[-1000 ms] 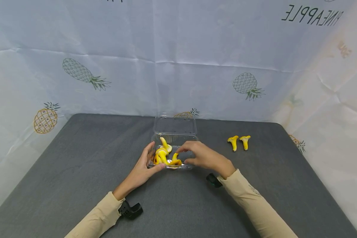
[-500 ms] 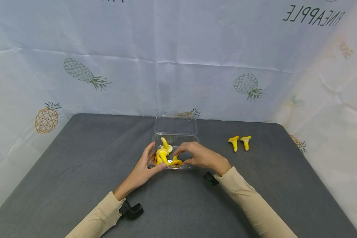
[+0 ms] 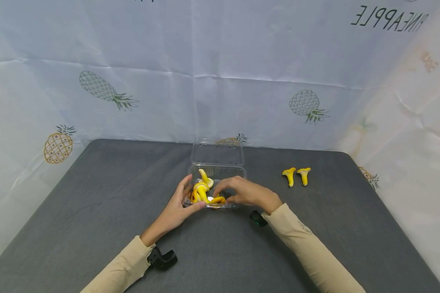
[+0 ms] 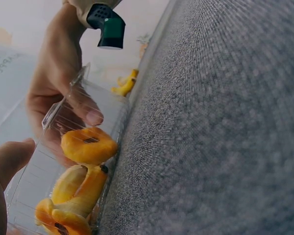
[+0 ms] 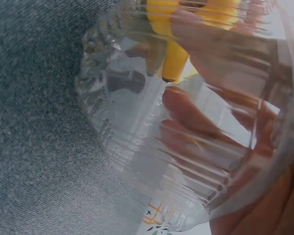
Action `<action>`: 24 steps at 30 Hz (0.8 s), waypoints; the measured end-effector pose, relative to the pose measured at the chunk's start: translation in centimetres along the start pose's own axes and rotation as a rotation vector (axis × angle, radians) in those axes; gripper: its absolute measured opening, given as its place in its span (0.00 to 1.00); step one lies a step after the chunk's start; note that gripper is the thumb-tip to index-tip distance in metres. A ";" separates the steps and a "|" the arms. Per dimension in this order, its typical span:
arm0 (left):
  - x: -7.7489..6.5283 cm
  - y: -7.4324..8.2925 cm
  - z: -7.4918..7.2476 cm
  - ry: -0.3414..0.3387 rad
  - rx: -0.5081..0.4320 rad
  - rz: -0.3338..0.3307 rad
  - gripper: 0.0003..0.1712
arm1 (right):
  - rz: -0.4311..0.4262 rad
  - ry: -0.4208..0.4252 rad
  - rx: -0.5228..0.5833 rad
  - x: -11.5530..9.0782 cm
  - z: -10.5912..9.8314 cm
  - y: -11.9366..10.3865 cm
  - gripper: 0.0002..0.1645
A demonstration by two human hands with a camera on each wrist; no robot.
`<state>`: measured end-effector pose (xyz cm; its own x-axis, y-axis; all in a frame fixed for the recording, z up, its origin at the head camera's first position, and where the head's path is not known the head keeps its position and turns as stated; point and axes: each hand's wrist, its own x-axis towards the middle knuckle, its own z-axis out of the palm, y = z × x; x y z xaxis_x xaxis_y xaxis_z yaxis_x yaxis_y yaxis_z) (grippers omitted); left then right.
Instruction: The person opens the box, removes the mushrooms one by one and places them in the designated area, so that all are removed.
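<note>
A clear plastic clamshell container (image 3: 240, 173) stands on the table with its lid raised at the back. My left hand (image 3: 176, 203) grips its left side, thumb over the front rim. Several yellow chanterelle mushrooms (image 3: 202, 191) are heaped in its left part. Another chanterelle (image 4: 90, 145) lies at the front wall, its hollow cap turned outward. Into the container from the right reaches my right hand (image 3: 242, 191), fingers bent down around that front chanterelle, whose stem they cover in the head view. Whether they pinch it is hidden. Through the clear wall, the right fingers (image 5: 186, 107) show close to yellow stems.
Two more chanterelles (image 3: 296, 177) lie side by side on the dark grey table (image 3: 315, 236), to the right of the container. A white cloth (image 3: 161, 106) printed with pineapples hangs behind the table's far edge.
My right hand has moved slightly left and lower into the container, and now covers the front mushroom's stem. The left hand keeps its grip, and the two mushrooms on the table stay put.
</note>
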<state>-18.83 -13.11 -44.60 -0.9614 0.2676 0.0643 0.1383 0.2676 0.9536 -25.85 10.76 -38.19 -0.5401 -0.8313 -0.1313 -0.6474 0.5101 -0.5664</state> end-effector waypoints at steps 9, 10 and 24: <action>0.0 0.1 0.0 0.000 -0.004 -0.003 0.54 | 0.004 -0.009 -0.023 0.2 0.0 -0.1 0.22; 0.0 0.1 0.0 -0.001 -0.004 -0.004 0.54 | 0.002 -0.010 -0.031 0.2 0.0 -0.1 0.22; 0.0 0.1 0.0 -0.002 -0.006 -0.003 0.54 | 0.059 -0.042 -0.081 0.0 -0.5 -0.5 0.22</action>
<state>-18.78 -13.08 -44.49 -0.9613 0.2685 0.0612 0.1343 0.2627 0.9555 -25.77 10.59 -37.50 -0.5568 -0.8067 -0.1978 -0.6570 0.5735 -0.4893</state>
